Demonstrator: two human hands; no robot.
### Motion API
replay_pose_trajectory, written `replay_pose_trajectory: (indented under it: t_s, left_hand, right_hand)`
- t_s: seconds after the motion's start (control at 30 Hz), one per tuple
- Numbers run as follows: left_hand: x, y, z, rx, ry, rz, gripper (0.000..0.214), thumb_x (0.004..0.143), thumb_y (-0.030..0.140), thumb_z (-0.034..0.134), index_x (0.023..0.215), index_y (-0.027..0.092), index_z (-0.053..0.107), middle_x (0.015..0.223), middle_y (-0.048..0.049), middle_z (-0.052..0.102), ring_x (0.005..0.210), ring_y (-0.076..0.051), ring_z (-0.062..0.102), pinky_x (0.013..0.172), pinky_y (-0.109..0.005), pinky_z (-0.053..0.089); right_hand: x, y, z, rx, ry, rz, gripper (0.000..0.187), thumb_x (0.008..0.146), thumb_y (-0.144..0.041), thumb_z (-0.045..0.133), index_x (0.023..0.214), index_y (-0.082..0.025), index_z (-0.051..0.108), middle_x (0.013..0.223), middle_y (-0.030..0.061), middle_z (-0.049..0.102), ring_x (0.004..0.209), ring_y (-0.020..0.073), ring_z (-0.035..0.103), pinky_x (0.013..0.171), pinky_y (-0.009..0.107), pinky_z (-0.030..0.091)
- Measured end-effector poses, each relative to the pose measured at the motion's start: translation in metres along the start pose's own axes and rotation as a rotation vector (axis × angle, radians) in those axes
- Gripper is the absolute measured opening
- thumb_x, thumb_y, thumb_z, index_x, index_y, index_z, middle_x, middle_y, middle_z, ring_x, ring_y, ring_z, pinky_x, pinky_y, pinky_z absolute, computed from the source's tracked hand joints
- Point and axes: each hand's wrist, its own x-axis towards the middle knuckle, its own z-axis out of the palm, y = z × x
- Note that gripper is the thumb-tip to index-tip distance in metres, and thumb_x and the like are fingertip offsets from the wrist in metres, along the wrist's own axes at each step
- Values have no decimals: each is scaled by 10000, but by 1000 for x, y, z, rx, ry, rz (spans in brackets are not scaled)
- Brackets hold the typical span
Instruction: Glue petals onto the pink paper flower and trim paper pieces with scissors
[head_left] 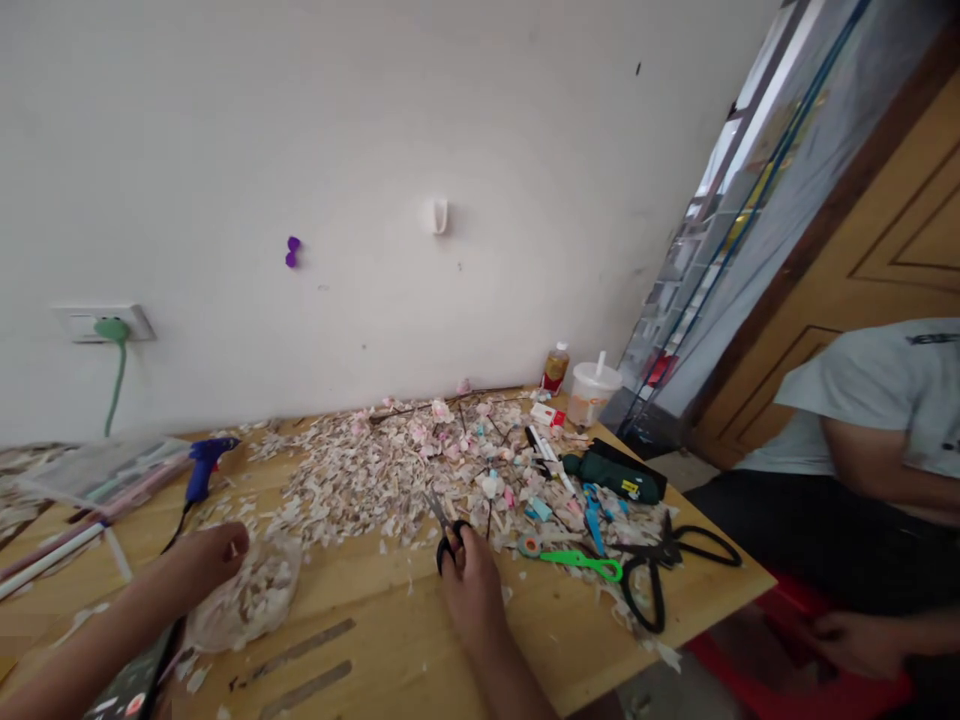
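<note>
My right hand (471, 590) lies on the wooden table (390, 640) with its fingers through the black handles of a small pair of scissors (444, 528); the blades point away toward a wide heap of pale paper scraps (360, 475). My left hand (210, 558) is curled at the left, its fingers pinching the top of a clear plastic bag (244, 600) filled with similar scraps.
A blue glue gun (202, 465) lies at the left. Right of the scissors lie a green-handled tool (581, 562), large black scissors (660, 565), a dark green folded umbrella (615, 478), pens and a white cup (592, 392). Another person in a grey shirt (877, 400) sits at the right.
</note>
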Motion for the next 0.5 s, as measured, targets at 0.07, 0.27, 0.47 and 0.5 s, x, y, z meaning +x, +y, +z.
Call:
replay_pose_trajectory:
  t_s: [0.07, 0.27, 0.47, 0.5]
  left_hand:
    - [-2, 4, -4, -70, -118, -40, 178, 633, 380, 534, 707, 224, 579, 611, 12, 608, 580, -205, 587, 551, -276, 401]
    - [-5, 9, -16, -132, -265, -101, 436, 827, 511, 357, 937, 175, 613, 769, -29, 679, 607, -189, 628, 523, -261, 431]
    - [1, -21, 6, 139, -137, -42, 132, 669, 279, 576, 700, 187, 665, 782, -74, 695, 807, -253, 621, 723, -317, 426]
    - [1, -22, 10, 153, -126, -61, 115, 659, 263, 579, 687, 188, 661, 782, -84, 696, 804, -265, 625, 708, -324, 424]
  right_hand:
    - [0, 2, 1, -3, 0, 2, 298, 837, -278, 526, 1107, -182, 607, 1003, 119, 657, 922, 253, 625, 832, 351, 487]
    - [2, -4, -8, -2, -73, -4, 295, 862, -309, 494, 1098, -170, 603, 990, 120, 649, 957, 255, 602, 864, 370, 469]
    - [5, -6, -11, 12, -111, 25, 271, 866, -346, 480, 1022, -173, 618, 955, 119, 650, 903, 250, 605, 817, 361, 473]
    - [5, -6, -11, 11, -116, 27, 273, 863, -351, 480, 1014, -172, 621, 951, 121, 651, 894, 252, 606, 811, 364, 476]
